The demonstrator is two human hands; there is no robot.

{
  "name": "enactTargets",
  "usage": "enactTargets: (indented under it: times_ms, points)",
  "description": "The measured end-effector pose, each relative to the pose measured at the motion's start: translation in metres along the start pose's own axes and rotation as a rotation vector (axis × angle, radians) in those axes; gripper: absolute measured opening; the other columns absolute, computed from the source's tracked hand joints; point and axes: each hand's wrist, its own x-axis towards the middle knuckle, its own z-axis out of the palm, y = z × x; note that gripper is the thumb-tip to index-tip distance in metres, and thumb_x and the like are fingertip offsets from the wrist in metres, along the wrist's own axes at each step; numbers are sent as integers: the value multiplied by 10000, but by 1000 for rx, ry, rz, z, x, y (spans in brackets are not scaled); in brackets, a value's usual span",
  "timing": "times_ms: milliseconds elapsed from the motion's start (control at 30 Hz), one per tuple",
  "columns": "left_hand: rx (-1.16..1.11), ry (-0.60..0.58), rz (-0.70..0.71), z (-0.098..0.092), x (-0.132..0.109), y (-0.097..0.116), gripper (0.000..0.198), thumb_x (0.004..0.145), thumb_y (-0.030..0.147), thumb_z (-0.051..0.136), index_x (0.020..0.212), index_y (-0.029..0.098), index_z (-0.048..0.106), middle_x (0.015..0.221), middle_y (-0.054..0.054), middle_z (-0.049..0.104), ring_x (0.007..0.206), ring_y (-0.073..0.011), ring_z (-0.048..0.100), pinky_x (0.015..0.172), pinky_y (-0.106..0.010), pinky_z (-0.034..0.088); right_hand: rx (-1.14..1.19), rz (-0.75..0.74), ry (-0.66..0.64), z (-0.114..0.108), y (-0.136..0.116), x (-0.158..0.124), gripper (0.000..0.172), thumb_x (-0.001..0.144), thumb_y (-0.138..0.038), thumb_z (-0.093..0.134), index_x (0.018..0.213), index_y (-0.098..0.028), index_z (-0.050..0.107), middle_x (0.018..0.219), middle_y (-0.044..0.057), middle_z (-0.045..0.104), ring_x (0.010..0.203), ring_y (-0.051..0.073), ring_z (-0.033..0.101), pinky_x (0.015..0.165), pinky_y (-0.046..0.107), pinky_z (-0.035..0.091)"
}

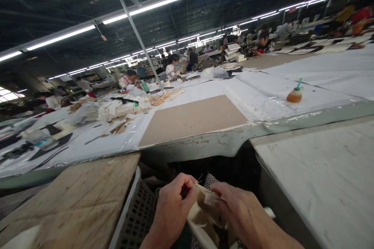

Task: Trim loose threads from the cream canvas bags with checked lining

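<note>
Low in the head view, in the gap between two tables, my left hand [177, 206] pinches the upper edge of a cream fabric piece [201, 212], thumb against forefinger. A loose thread end sticks up beside that pinch. On the other side, my right hand [241, 208] has its fingers closed over the same cloth, near a small pale tab. The fabric hangs in folds below both hands and looks hollow, like a pouch; dark material shows inside it. Behind it lies a bit of checked cloth [210, 180].
A grey plastic basket [137, 210] stands left of my hands, beside a brown-covered table [73, 198]. On the long white table ahead lie a beige board [193, 118], a glue bottle [294, 95] and cloth pieces [117, 109]. A pale tabletop [321, 175] borders the right. Several people work farther off.
</note>
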Motion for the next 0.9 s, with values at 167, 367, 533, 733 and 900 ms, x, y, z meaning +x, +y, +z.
enactTargets:
  times_ms: [167,367,533,733,900]
  points:
    - [-3,3,6,1,-1,-1,181,872,196,508,693,209,479,833,15,678,739,-139,617,704,-253,446,-107,-44,116,-1,-11,6,177,825,-78,605,923,-209,536,941,32,582,754,189,622,615,289,478]
    - [19,14,3,1,-3,0,177,865,182,507,692,210,485,821,20,677,735,-140,613,705,-255,435,-230,-130,290,9,-14,11,129,819,-75,607,832,-192,553,829,34,578,699,210,594,592,329,499]
    - [20,17,-3,0,-2,3,182,859,181,506,680,209,487,800,24,670,710,-136,604,683,-246,429,-252,-183,345,14,-14,13,111,851,-79,542,825,-186,560,806,41,576,683,218,581,556,330,473]
    - [7,6,3,3,-1,3,169,845,173,516,682,209,494,802,30,675,706,-132,604,677,-237,431,-272,-204,354,15,-13,16,144,896,-99,474,836,-202,555,800,33,576,677,208,579,535,303,437]
    - [-7,5,5,5,0,1,153,838,161,519,693,211,510,812,30,686,717,-134,613,680,-232,441,-256,-147,343,15,-8,14,164,911,-114,446,820,-217,535,795,21,574,671,198,590,522,284,419]
